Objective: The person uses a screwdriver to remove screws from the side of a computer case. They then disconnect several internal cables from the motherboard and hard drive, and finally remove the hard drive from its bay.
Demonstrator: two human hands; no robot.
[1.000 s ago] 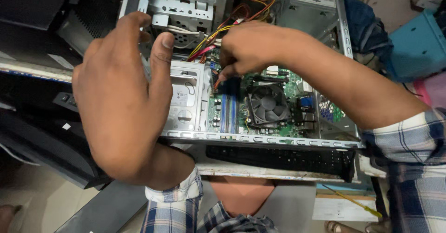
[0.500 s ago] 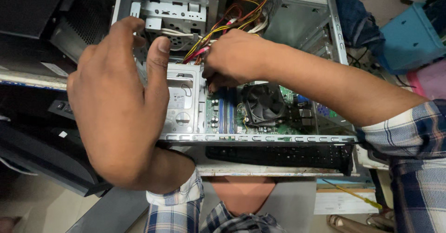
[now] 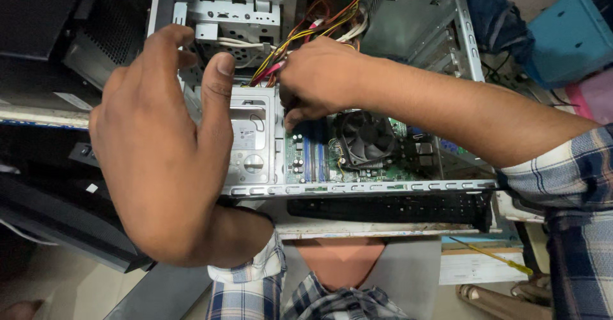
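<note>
Cables, red and yellow, bunch above the green motherboard.

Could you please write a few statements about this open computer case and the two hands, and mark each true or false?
1. The right hand reaches into the computer case near the coloured cables. True.
2. The left hand holds a screwdriver. False: it holds no tool, with its fingers spread over the drive cage.
3. A cooling fan sits on the green motherboard. True.
4. The case's side panel is closed. False: the side is open and the inside shows.
5. A yellow-handled screwdriver lies below the case. True.
</note>
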